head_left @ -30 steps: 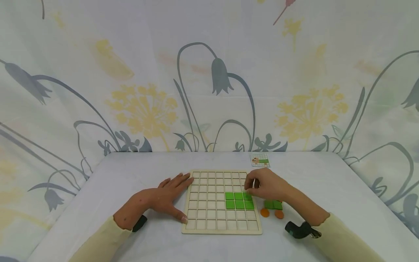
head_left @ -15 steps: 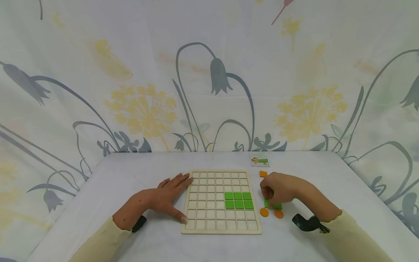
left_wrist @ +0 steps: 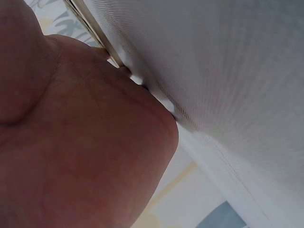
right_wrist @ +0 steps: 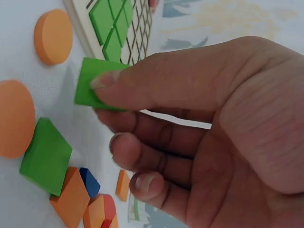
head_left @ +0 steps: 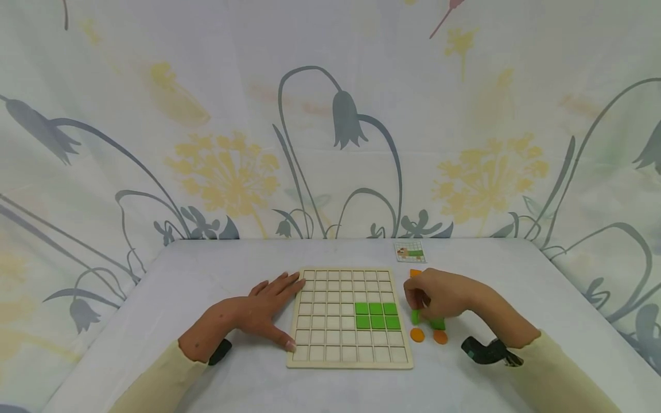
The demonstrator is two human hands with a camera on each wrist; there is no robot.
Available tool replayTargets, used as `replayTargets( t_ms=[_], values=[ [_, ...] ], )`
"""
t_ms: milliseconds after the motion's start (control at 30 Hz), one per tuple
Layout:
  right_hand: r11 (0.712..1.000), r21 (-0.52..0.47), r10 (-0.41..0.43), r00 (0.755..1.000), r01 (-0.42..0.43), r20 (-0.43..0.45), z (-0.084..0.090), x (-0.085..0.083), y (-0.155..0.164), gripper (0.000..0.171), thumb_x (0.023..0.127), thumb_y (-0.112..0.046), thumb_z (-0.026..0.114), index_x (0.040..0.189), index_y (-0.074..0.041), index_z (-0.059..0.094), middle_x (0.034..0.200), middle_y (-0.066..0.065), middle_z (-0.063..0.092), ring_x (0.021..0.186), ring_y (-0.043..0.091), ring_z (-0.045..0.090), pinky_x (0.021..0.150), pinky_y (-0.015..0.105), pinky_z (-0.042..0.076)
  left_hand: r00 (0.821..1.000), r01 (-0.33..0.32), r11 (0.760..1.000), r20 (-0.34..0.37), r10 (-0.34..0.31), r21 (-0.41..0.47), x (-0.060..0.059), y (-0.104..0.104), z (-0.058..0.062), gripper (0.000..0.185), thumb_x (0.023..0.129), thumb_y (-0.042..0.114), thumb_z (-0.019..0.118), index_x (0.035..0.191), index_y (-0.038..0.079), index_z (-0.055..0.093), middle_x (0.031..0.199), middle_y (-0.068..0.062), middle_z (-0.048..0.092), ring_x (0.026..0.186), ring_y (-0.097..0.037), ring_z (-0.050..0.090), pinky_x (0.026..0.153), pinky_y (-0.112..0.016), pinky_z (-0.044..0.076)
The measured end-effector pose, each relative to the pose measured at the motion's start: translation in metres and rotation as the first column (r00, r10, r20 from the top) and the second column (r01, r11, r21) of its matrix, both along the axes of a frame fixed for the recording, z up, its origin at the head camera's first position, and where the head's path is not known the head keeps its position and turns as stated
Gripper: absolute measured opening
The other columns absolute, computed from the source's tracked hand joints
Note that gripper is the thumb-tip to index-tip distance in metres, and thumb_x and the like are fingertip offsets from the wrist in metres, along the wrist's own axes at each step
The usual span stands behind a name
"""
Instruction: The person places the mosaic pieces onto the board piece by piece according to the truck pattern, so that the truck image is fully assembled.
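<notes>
A wooden grid board (head_left: 351, 365) lies on the table, with green square tiles (head_left: 377, 316) filling two rows of three cells at its right side. Along the board's left edge rests my left hand (head_left: 260, 312), fingers and thumb spread, fingertips touching the frame. To the right of the board, my right hand (head_left: 441, 293) pinches a green square tile (right_wrist: 85, 85) between thumb and index finger, raised off the table. The other fingers are loosely curled. Another green tile (right_wrist: 46, 156) lies on the cloth under this hand, partly covered in the head view.
Two orange discs (head_left: 417, 335) lie right of the board. Beyond the right hand are an orange tile (right_wrist: 71, 197), a blue piece (right_wrist: 90, 183), a red piece (right_wrist: 109, 206) and other orange pieces. A printed pattern card (head_left: 409, 252) lies behind the board.
My right hand has moved from the board's right side to the loose tiles, taken a green tile there and shifted slightly left with it. My left hand has stayed in place.
</notes>
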State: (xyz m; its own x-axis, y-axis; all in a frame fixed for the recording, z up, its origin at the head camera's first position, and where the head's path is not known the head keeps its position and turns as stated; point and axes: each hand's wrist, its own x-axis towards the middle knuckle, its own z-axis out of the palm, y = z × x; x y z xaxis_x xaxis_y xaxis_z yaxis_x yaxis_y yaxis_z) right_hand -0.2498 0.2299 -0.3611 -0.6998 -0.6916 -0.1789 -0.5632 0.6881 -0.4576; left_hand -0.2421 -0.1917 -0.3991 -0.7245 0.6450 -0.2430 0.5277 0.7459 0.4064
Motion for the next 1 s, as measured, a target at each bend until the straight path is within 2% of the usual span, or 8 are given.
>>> replayTargets(
  t_ms=[167,333,467,600,767,1000],
  values=[
    [0.991,-0.126,0.033,0.999,-0.034,-0.008,0.000,-0.001,-0.007,0.018,0.089,0.000,0.073,0.090,-0.017,0.066,0.081,-0.010,0.059,0.074,0.007,0.055,0.067,0.026,0.049,1.000,-0.002,1.000,-0.005,0.002,-0.006,0.000,0.000,0.000,0.128,0.082,0.065,0.085,0.172,0.011,0.011,0.179,-0.012,0.002,0.164,-0.037,-0.001,0.128,-0.063,0.007],
    [0.972,-0.234,0.019,0.999,-0.026,-0.035,-0.006,0.002,-0.023,0.011,0.094,0.000,0.070,0.094,-0.011,0.069,0.086,-0.010,0.063,0.077,0.008,0.059,0.069,0.026,0.053,1.000,-0.003,1.000,-0.004,0.003,-0.006,-0.001,0.000,-0.002,0.128,0.082,0.065,0.085,0.172,0.011,0.011,0.179,-0.011,0.002,0.164,-0.037,-0.001,0.128,-0.063,0.007],
    [0.950,-0.311,-0.030,0.996,0.003,-0.081,-0.015,0.006,-0.036,0.010,0.096,-0.002,0.072,0.097,-0.013,0.070,0.090,-0.009,0.066,0.076,0.007,0.061,0.070,0.026,0.054,1.000,0.001,1.000,-0.007,-0.001,-0.005,-0.001,0.000,-0.002,0.128,0.082,0.065,0.085,0.172,0.011,0.011,0.179,-0.011,0.002,0.164,-0.037,-0.001,0.128,-0.064,0.008],
    [0.926,-0.372,-0.109,0.991,0.070,-0.083,-0.021,0.011,-0.051,0.012,0.097,-0.005,0.075,0.099,-0.016,0.070,0.091,-0.010,0.067,0.073,0.007,0.059,0.067,0.025,0.052,1.000,0.003,1.000,-0.011,-0.003,-0.007,-0.001,0.000,-0.001,0.128,0.082,0.065,0.085,0.172,0.011,0.011,0.179,-0.012,0.002,0.164,-0.037,-0.001,0.128,-0.064,0.008],
    [0.901,-0.422,-0.143,0.988,0.104,-0.062,-0.031,0.014,-0.068,0.014,0.097,-0.005,0.076,0.101,-0.017,0.071,0.092,-0.009,0.067,0.073,0.009,0.058,0.067,0.024,0.051,1.000,-0.001,1.000,-0.012,0.001,-0.010,-0.001,-0.001,-0.001,0.128,0.082,0.064,0.085,0.172,0.011,0.012,0.179,-0.012,0.003,0.165,-0.037,0.000,0.128,-0.064,0.008],
    [0.897,-0.437,-0.107,0.993,0.072,-0.058,-0.042,0.015,-0.085,0.012,0.097,-0.008,0.078,0.097,-0.018,0.072,0.085,-0.011,0.066,0.068,0.006,0.056,0.063,0.023,0.049,1.000,-0.002,1.000,0.002,0.002,0.006,-0.001,0.000,-0.002,0.127,0.082,0.063,0.086,0.172,0.011,0.012,0.179,-0.011,0.003,0.165,-0.036,-0.001,0.128,-0.064,0.007]
  ],
)
